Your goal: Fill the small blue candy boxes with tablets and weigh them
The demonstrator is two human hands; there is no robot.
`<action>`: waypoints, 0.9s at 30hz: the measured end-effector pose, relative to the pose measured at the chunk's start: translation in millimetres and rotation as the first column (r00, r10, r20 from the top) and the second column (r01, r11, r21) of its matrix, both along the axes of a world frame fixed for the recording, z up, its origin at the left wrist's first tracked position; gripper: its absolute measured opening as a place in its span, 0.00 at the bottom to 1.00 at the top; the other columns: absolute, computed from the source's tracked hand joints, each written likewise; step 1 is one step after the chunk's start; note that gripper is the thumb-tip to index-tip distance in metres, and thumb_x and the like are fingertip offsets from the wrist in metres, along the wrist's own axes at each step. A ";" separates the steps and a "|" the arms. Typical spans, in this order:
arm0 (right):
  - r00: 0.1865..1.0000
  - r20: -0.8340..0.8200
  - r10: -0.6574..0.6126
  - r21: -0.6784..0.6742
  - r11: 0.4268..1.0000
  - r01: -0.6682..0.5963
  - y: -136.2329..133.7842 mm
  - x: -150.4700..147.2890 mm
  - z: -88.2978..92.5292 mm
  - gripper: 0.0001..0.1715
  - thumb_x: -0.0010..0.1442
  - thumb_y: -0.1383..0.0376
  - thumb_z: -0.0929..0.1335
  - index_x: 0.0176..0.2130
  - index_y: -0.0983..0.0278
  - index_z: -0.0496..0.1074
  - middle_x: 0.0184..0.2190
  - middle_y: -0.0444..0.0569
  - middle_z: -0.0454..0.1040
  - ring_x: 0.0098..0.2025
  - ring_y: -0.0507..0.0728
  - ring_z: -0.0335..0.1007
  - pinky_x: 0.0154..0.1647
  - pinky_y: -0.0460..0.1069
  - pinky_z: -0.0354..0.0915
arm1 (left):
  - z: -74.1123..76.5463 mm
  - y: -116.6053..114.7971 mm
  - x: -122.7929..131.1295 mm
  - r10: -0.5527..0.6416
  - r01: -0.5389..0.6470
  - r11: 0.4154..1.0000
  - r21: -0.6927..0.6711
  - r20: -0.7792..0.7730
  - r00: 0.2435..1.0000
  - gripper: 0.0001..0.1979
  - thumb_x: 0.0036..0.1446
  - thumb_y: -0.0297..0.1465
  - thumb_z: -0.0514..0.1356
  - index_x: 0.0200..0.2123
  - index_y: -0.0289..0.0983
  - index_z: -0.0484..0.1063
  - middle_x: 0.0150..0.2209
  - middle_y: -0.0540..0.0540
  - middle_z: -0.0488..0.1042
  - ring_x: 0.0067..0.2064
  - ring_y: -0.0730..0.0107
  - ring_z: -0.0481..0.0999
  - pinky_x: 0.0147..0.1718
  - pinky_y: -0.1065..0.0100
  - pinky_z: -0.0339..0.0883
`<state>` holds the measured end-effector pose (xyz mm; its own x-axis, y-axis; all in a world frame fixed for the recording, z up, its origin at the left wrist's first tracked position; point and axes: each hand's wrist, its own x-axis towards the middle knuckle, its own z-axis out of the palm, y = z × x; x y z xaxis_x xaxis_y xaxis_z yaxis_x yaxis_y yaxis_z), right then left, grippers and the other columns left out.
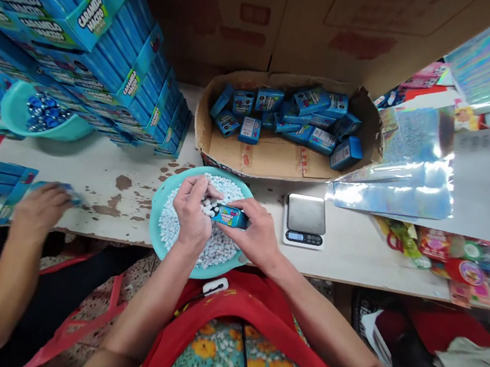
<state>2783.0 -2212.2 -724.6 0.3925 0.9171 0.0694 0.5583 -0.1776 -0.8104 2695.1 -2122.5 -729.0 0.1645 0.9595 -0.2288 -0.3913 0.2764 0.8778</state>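
Observation:
A turquoise bowl point(154, 219) full of small white round candies point(215, 252) sits at the table's front edge. Above it, my right hand point(260, 233) grips a small blue candy box point(231, 216) lying on its side, with its end toward my left hand. My left hand point(194, 209) is curled around several white candies, a few of which show at the box's left end. Whether the box's flap touches my left fingers is hard to make out.
A cut-down cardboard box point(270, 166) holds several blue boxes. A digital scale point(305, 221) stands right of the bowl. Display cartons point(90, 16) are stacked at left, near another bowl point(67, 129). A co-worker's hand point(43, 207) handles blue packaging. Shiny sheets point(392, 194) lie right.

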 end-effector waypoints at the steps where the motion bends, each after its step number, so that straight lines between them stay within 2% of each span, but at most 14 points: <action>1: 1.000 -0.007 -0.004 0.008 1.000 0.004 -0.2 -0.3 -0.4 0.17 0.49 0.62 0.75 0.40 0.60 0.73 0.36 0.47 0.75 0.40 0.58 0.72 0.42 0.52 0.66 | 0.4 -0.6 -0.5 -0.002 0.002 1.000 -0.009 0.004 1.000 0.09 0.55 0.36 0.60 0.29 0.36 0.68 0.22 0.52 0.68 0.25 0.73 0.70 0.30 0.68 0.67; 5: 1.000 -0.028 -0.015 0.022 1.000 0.016 -0.2 -0.9 -3.2 0.17 0.48 0.62 0.75 0.40 0.61 0.73 0.36 0.46 0.75 0.40 0.58 0.72 0.42 0.52 0.66 | 0.4 -1.3 -0.7 0.006 -0.006 1.000 0.007 -0.017 1.000 0.09 0.54 0.36 0.60 0.29 0.37 0.68 0.26 0.51 0.68 0.24 0.75 0.70 0.27 0.69 0.66; 11: 0.997 -0.081 -0.020 0.010 1.000 0.021 0.4 -1.9 -5.5 0.18 0.47 0.65 0.75 0.40 0.61 0.73 0.36 0.47 0.75 0.41 0.57 0.71 0.44 0.52 0.66 | 2.0 -2.5 1.2 -0.009 0.009 1.000 -0.009 -0.023 1.000 0.08 0.55 0.36 0.59 0.30 0.37 0.67 0.21 0.53 0.65 0.20 0.76 0.65 0.30 0.66 0.70; 15: 0.990 -0.135 -0.040 0.064 0.997 0.049 1.6 -2.0 -4.3 0.18 0.48 0.65 0.75 0.41 0.61 0.73 0.38 0.47 0.76 0.42 0.57 0.71 0.46 0.52 0.66 | 14.3 -7.2 -0.3 -0.090 0.091 0.994 0.064 -0.014 0.996 0.08 0.54 0.36 0.59 0.30 0.37 0.69 0.23 0.51 0.67 0.23 0.74 0.69 0.31 0.66 0.70; 18: 0.982 -0.185 -0.024 0.104 0.994 0.044 -4.1 2.8 -4.0 0.18 0.48 0.64 0.76 0.41 0.60 0.73 0.38 0.46 0.76 0.43 0.56 0.72 0.47 0.52 0.67 | 12.6 -0.5 -3.6 -0.061 0.060 0.992 0.114 0.004 0.998 0.09 0.55 0.38 0.58 0.31 0.38 0.69 0.25 0.51 0.68 0.25 0.72 0.71 0.33 0.64 0.70; 19: 0.979 -0.202 -0.021 0.112 0.993 0.044 -8.8 5.6 -3.8 0.19 0.48 0.63 0.76 0.41 0.60 0.73 0.38 0.47 0.76 0.43 0.56 0.72 0.48 0.53 0.67 | 5.6 5.2 -4.9 -0.025 0.026 0.992 0.126 -0.009 1.000 0.10 0.56 0.39 0.57 0.32 0.38 0.68 0.25 0.51 0.67 0.26 0.71 0.71 0.32 0.63 0.70; 21: 0.974 -0.224 -0.031 0.117 0.991 0.059 -21.8 12.5 -2.8 0.19 0.49 0.61 0.76 0.42 0.59 0.73 0.40 0.47 0.76 0.44 0.57 0.72 0.49 0.53 0.67 | -19.6 19.7 -7.0 0.017 0.007 0.985 0.172 -0.134 0.991 0.11 0.57 0.40 0.55 0.32 0.39 0.68 0.26 0.50 0.68 0.28 0.70 0.72 0.34 0.63 0.70; 22: 0.973 -0.225 -0.047 0.113 0.991 0.074 -29.3 16.3 -2.1 0.19 0.49 0.61 0.75 0.42 0.59 0.73 0.40 0.48 0.76 0.44 0.57 0.71 0.49 0.53 0.66 | -36.7 27.3 -7.3 -0.001 0.057 0.975 0.213 -0.257 0.966 0.12 0.57 0.41 0.55 0.32 0.39 0.69 0.28 0.49 0.69 0.30 0.69 0.72 0.36 0.63 0.70; 23: 0.974 -0.218 -0.064 0.100 0.991 0.088 -36.7 20.0 -1.3 0.19 0.50 0.60 0.75 0.43 0.59 0.73 0.41 0.48 0.75 0.45 0.57 0.71 0.49 0.54 0.66 | -55.3 34.0 -6.9 -0.050 0.167 0.952 0.257 -0.408 0.912 0.12 0.57 0.41 0.55 0.32 0.38 0.70 0.31 0.48 0.71 0.34 0.67 0.73 0.40 0.62 0.69; 24: 0.975 -0.207 -0.080 0.085 0.991 0.100 -43.4 23.4 -0.2 0.19 0.50 0.60 0.75 0.43 0.59 0.73 0.41 0.48 0.75 0.45 0.58 0.71 0.49 0.54 0.66 | -73.9 39.0 -5.8 -0.110 0.321 0.902 0.288 -0.566 0.817 0.12 0.57 0.40 0.55 0.33 0.38 0.71 0.34 0.46 0.73 0.39 0.65 0.73 0.44 0.61 0.67; 25: 0.976 -0.196 -0.094 0.072 0.991 0.110 -49.0 26.5 1.1 0.19 0.51 0.60 0.75 0.43 0.59 0.73 0.40 0.48 0.75 0.45 0.58 0.71 0.48 0.54 0.67 | -91.1 42.1 -4.1 -0.153 0.475 0.828 0.298 -0.695 0.703 0.12 0.58 0.39 0.55 0.36 0.38 0.73 0.39 0.44 0.73 0.44 0.62 0.72 0.49 0.60 0.64; 27: 0.977 -0.182 -0.110 0.060 0.991 0.123 -55.8 31.0 4.2 0.19 0.50 0.60 0.75 0.43 0.59 0.73 0.40 0.48 0.75 0.44 0.58 0.71 0.47 0.54 0.67 | -116.8 41.8 0.0 -0.151 0.693 0.672 0.260 -0.868 0.472 0.14 0.59 0.39 0.55 0.42 0.39 0.73 0.47 0.42 0.71 0.52 0.59 0.67 0.55 0.58 0.58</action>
